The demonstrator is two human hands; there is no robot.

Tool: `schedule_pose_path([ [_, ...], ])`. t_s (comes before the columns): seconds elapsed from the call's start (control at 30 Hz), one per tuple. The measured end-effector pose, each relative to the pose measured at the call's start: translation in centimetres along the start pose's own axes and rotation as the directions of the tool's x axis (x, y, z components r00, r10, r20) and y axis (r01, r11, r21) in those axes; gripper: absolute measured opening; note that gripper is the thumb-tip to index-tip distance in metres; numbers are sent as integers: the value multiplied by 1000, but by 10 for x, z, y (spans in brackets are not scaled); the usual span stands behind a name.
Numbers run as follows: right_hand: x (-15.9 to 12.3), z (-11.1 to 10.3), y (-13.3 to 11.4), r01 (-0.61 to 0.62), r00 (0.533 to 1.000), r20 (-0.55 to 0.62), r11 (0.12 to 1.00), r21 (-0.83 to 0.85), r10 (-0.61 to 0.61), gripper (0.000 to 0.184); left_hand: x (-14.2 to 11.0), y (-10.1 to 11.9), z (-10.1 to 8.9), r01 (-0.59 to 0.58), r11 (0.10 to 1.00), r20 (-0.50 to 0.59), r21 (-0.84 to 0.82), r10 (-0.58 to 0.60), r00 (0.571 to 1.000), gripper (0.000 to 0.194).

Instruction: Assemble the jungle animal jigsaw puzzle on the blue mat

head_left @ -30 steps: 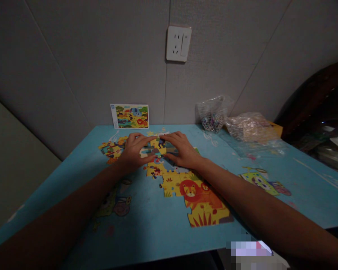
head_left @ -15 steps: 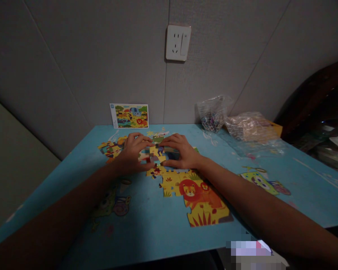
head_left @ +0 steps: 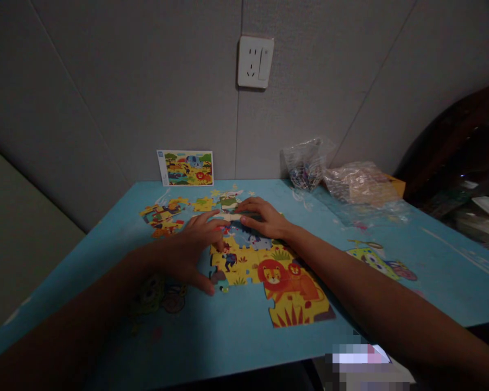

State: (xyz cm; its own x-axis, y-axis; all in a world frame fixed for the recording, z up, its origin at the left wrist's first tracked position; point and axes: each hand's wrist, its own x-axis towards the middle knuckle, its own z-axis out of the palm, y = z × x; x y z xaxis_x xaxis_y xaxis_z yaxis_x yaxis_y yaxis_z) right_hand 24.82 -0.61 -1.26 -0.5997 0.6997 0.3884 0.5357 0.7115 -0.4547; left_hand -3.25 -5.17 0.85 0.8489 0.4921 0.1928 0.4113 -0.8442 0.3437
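A partly joined jigsaw puzzle (head_left: pixel 256 266) lies on the table, showing two lions, yellow ground and a blue elephant. Its piece with a blue-clothed figure (head_left: pixel 230 262) sits at the left side of the joined part. My left hand (head_left: pixel 187 247) is at that left edge, fingers stretched and thumb spread wide, with nothing seen in its grasp. At the puzzle's upper edge rests my right hand (head_left: pixel 267 220), thumb and fingers apart over the pieces there. Its fingers hide part of that edge. Separate pieces (head_left: pixel 163 214) lie beyond my left hand.
A picture card (head_left: pixel 187 168) of the animal scene leans on the wall. Clear plastic bags (head_left: pixel 305 168) and a yellow box (head_left: pixel 397 187) stand at the back right. The blue table cover (head_left: pixel 175 353) carries printed cartoon figures. A wall socket (head_left: pixel 255 62) is above.
The piece with the blue-clothed figure was between my hands and now lies against the puzzle's left side, nearer me. My left hand has drawn nearer and spread; the right shifted slightly.
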Motion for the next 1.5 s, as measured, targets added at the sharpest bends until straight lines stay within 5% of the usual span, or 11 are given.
schedule_pose_path([
  [0.1,0,0,0,-8,1000,10,1000,-1,8,36,3,6,-2,-2,1000,29,-3,2,1000,90],
  [0.43,1,1,1,51,999,-3,999,4,-51,35,4,7,1,-16,1000,97,-26,18,995,67],
  [1.5,1,2,7,48,999,10,999,7,-48,35,4,-3,1,62,994,196,-84,-45,980,77],
])
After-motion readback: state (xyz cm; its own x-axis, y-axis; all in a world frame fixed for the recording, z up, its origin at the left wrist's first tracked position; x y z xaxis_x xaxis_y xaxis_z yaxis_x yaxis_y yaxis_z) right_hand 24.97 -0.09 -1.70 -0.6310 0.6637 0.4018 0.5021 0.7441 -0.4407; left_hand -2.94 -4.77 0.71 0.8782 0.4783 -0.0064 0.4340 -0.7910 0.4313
